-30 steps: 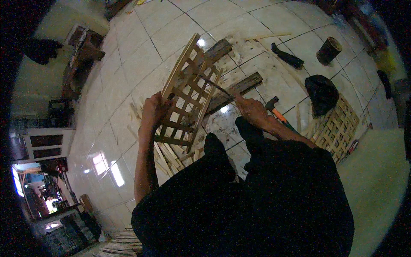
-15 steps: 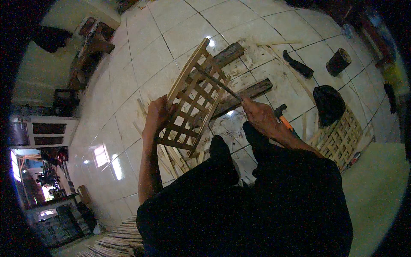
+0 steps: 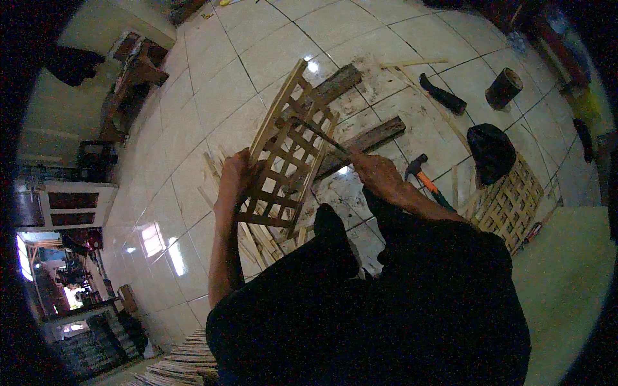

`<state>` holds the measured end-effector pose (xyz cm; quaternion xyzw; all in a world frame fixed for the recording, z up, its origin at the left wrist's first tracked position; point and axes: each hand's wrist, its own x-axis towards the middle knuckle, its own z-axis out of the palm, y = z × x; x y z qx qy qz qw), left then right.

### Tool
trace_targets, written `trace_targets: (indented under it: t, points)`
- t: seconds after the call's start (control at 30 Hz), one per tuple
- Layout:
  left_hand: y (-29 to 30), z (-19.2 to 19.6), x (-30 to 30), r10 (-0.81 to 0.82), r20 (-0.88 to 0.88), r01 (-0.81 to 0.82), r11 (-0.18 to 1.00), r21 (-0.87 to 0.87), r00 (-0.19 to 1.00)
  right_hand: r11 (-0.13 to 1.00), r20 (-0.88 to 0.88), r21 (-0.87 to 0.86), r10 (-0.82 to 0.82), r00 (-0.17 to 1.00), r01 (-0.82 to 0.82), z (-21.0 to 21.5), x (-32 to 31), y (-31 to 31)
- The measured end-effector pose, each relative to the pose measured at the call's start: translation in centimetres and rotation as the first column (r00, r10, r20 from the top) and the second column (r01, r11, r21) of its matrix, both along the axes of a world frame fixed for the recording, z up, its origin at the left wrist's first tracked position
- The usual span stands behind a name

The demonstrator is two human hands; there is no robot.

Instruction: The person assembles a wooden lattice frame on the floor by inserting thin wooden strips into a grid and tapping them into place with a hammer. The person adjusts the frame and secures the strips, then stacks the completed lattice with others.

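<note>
My left hand (image 3: pixel 239 168) is closed round the left edge strip of a wooden lattice panel (image 3: pixel 287 150), holding it tilted above the floor. The panel is crossed slats between longer edge strips. My right hand (image 3: pixel 378 172) grips a long, thin, dark tool (image 3: pixel 329 139), its kind not clear. This tool slants up and left across the panel, its far end among the slats near the left edge strip. Beneath and beyond the panel lie two rough wooden beams (image 3: pixel 370 141). My feet (image 3: pixel 331 225) are beside the nearer beam.
A hammer (image 3: pixel 423 176) with an orange and dark handle lies right of my right hand. Farther right are a black bag (image 3: pixel 491 154), a second lattice panel (image 3: pixel 515 199), a dark cylinder (image 3: pixel 504 89) and a dark curved piece (image 3: pixel 443 95). Loose slats (image 3: pixel 261 241) lie under the held panel.
My right hand and the tool have moved left and slightly down along the panel. The hammer shows more fully now. My left hand keeps its grip on the panel.
</note>
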<state>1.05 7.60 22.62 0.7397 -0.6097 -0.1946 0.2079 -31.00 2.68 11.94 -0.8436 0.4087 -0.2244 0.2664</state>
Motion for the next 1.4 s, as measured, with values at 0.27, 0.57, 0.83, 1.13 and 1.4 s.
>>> trace_targets:
  t: [0.27, 0.57, 0.83, 1.13, 1.4]
  points:
    - [0.1, 2.5, -2.6, -0.006, 0.143, -0.005, 0.997, 0.078, 0.990, 1.000, -0.048, 0.018, -0.025, 0.999, 0.026, -0.9, 0.5, -0.1]
    - [0.7, 1.5, -1.4, -0.040, 0.100, 0.043, 0.999, -0.028, 0.994, 0.991, -0.111, 0.131, -0.005, 0.994, 0.019, -0.2, -1.3, 0.0]
    - [3.1, -0.8, 2.0, 0.343, -0.712, -0.433, 0.900, 0.060, 0.613, 0.857, -0.115, 0.438, -0.245, 0.963, 0.271, 2.1, -5.6, 0.2]
    - [0.8, -8.1, -0.2, 0.234, -0.940, -0.653, 0.757, 0.017, 0.247, 0.888, -0.173, 0.312, -0.297, 0.939, 0.339, -5.2, -10.9, 0.9]
    - [0.5, -9.7, -0.6, 0.221, -0.946, -0.676, 0.737, 0.003, 0.236, 0.877, -0.362, 0.266, -0.293, 0.885, 0.399, -1.8, -11.1, 0.5]
